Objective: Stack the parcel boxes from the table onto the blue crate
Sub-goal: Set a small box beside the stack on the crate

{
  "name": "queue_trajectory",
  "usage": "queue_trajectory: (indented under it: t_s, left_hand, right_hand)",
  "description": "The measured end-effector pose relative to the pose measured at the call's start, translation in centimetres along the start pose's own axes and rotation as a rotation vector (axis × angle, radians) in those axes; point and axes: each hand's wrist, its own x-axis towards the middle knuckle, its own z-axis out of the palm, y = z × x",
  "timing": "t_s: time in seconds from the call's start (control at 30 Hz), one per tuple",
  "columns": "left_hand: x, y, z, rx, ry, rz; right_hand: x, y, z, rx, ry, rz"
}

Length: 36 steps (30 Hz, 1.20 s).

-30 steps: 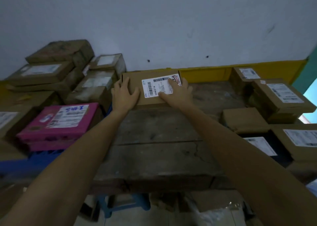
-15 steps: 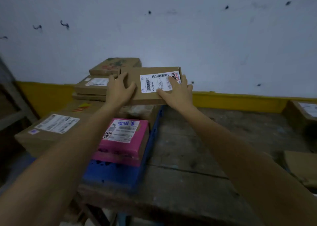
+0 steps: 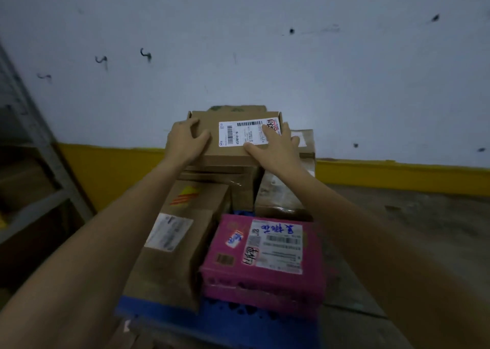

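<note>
Blue crate (image 3: 164,314): nearest, low and centre-left; only its near rim shows under the parcels.
Pink box (image 3: 265,264): lies flat on the crate's near right, white label up.
Long brown box (image 3: 180,242): just beside the pink box on its left, running away from us, seemingly laid close to save room.
Wooden table (image 3: 397,229): to the right of the crate, bare boards where visible.
Taped brown box (image 3: 281,195): behind the pink box, on the crate's far right.
Brown stack (image 3: 220,179): far left of the crate, flat boxes piled up. It likely serves as the landing spot because its top is broad and level.
Labelled box (image 3: 233,136): the task's parcel, at the top of the brown stack, level, label up. Whether it rests there or hangs just above, I cannot tell.
Left hand (image 3: 185,142): grasps the parcel's left end, fingers wrapped over the top.
Right hand (image 3: 275,147): grasps the right end, fingers spread across the label. One hand at each end probably keeps it level while it is lined up.
Printed box (image 3: 238,108): farthest, peeking out behind the held parcel.
Count: one crate, one pink box, two hands, at least five brown boxes; the stack's layers are hard to separate.
</note>
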Motion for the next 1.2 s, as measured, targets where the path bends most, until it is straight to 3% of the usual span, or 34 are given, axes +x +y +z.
queue_trajectory:
  t_s: [0.3, 0.63, 1.2]
  left_hand:
    - [6.4, -7.6, -1.8, -0.004, -0.178, 0.069]
    - [9.4, -10.4, 0.8, -0.003, -0.361, 0.056]
    - [11.3, -11.5, 2.5, -0.076, -0.341, 0.003]
  right_hand:
    - [2.4, -5.0, 7.6, -0.02, 0.03, 0.14]
    - [4.7, -5.0, 9.7, -0.113, 0.058, 0.202]
    - [6.9, -4.9, 10.4, -0.26, 0.011, 0.2]
